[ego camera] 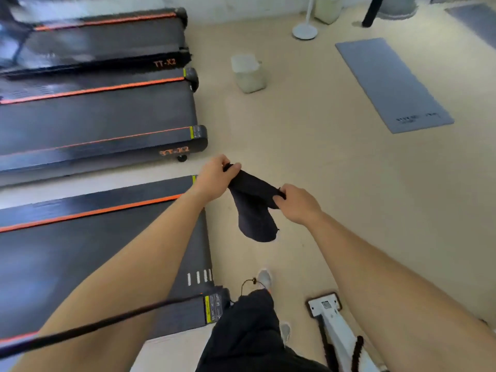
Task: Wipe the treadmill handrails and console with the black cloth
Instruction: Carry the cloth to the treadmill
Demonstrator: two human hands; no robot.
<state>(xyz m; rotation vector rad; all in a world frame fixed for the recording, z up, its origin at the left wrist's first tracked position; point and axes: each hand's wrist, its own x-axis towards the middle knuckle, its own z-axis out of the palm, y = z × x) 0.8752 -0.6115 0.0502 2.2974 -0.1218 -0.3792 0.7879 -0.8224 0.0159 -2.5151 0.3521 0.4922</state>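
The pale beige floor (335, 170) carries everything here. Three long black treadmill decks with orange side stripes lie side by side along its left edge: the nearest treadmill (80, 251), a middle one (102, 122) and a blurred far one (102, 41). Only their belts and rear ends show; no handrail or console is in view, so the wiping has not begun, and I judge this to be the preparing step. A flat grey exercise mat (391, 84) lies toward the floor's far right corner, a translucent plastic container (249, 76) stands mid-floor beyond the hands, and a white round-based stand (305, 30) sits near the far edge.

The small black cloth (252, 210) hangs in the air over the floor, just right of the nearest treadmill's rear corner, stretched between both hands. It is held by two upper corners with the rest drooping in a loose fold below, probably to shake it open or refold it into a pad before wiping.

The left hand (214, 178) has its grip closed tight, fingers and thumb pinching one bunched corner. The right hand (298, 204) likewise has its grip closed around the opposite corner. Neither touches anything else.
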